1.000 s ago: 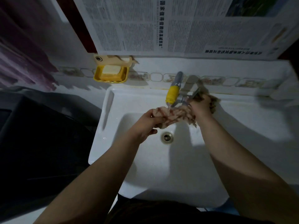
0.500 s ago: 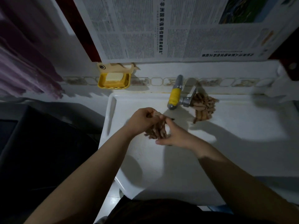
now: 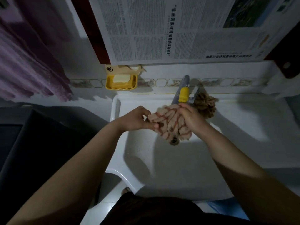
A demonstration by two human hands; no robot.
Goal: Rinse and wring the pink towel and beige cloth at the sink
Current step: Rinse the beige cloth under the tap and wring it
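Both my hands hold a bunched pink towel (image 3: 168, 120) with reddish stripes over the white sink (image 3: 162, 168), just below the faucet (image 3: 182, 95) with its yellow sleeve. My left hand (image 3: 136, 119) pinches the towel's left end. My right hand (image 3: 192, 119) grips its right part, which hangs down over the drain (image 3: 174, 141). A beige, shaggy cloth (image 3: 207, 105) is draped on the faucet handle at the sink's back rim, behind my right hand.
A yellow soap dish (image 3: 121, 82) with a bar of soap hangs on the wall left of the faucet. Newspaper (image 3: 178, 28) covers the wall above. A purple towel (image 3: 27, 62) hangs at left, over a dark surface (image 3: 40, 143).
My hands have moved back and right, from the basin's middle up under the faucet. The towel, a tight wad between both hands before, now stretches out between them.
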